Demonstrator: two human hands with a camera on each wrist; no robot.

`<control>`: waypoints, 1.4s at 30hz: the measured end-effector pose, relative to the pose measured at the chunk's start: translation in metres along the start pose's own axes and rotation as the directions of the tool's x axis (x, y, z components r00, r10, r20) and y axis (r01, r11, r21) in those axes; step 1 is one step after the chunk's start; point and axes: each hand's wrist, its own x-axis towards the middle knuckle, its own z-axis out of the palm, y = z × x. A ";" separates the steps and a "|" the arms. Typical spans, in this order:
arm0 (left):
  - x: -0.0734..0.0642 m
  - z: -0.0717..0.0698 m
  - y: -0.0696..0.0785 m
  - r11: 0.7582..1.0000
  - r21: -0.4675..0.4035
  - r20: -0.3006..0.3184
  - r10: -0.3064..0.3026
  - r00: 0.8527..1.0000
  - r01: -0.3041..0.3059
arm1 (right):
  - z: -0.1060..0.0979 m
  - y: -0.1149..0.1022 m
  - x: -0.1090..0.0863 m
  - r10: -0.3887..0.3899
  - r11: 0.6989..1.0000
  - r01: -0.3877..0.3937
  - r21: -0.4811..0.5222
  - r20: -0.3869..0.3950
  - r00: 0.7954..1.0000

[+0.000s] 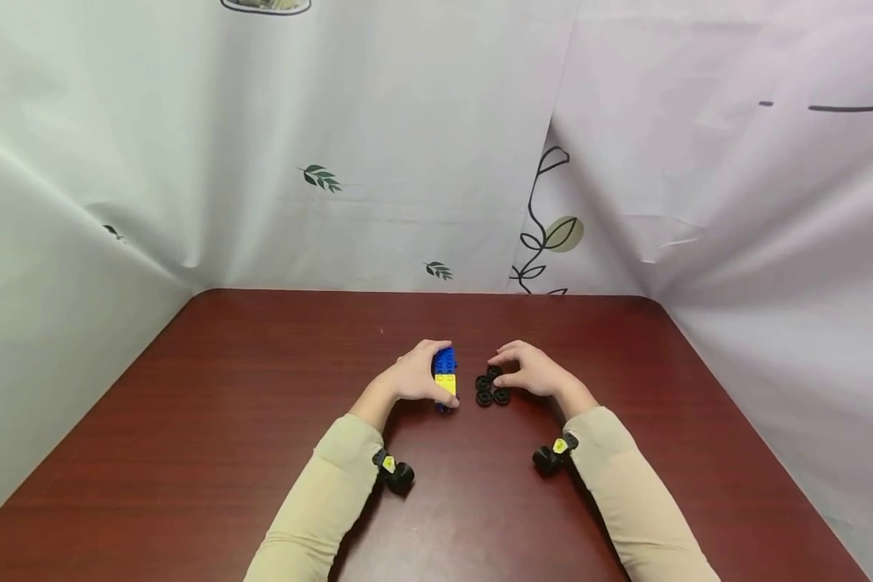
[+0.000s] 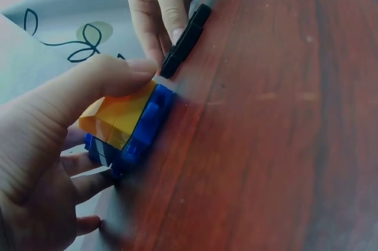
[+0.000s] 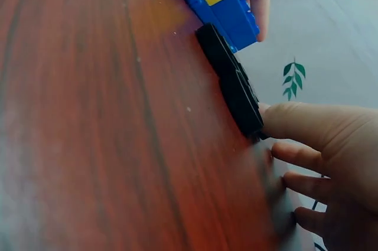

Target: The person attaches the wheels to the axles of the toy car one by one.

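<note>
In the head view, my left hand (image 1: 411, 376) grips a blue and yellow toy block car body (image 1: 445, 381) from its left side, thumb at the near end and fingers at the far end. The left wrist view shows that thumb pressed along the yellow block (image 2: 121, 115), above the blue base (image 2: 147, 122). My right hand (image 1: 534, 372) pinches the farthest black toy wheel (image 1: 494, 373) between thumb and fingers. Other black wheels (image 1: 484, 398) lie flat beside it in a small cluster. From the right wrist, the thumb (image 3: 295, 122) meets the edge of a black wheel (image 3: 242, 106).
A dark red wooden table (image 1: 189, 404) extends around both hands. White cloth (image 1: 407, 121) with leaf prints hangs behind it and along both sides. A small black camera (image 1: 400, 478) is strapped at the left wrist, another camera (image 1: 548, 461) at the right.
</note>
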 end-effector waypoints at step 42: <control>0.016 0.006 -0.008 0.931 -0.366 -0.172 -0.057 0.983 -0.010 | 0.004 -0.001 0.019 0.072 0.941 0.040 0.335 -0.317 0.946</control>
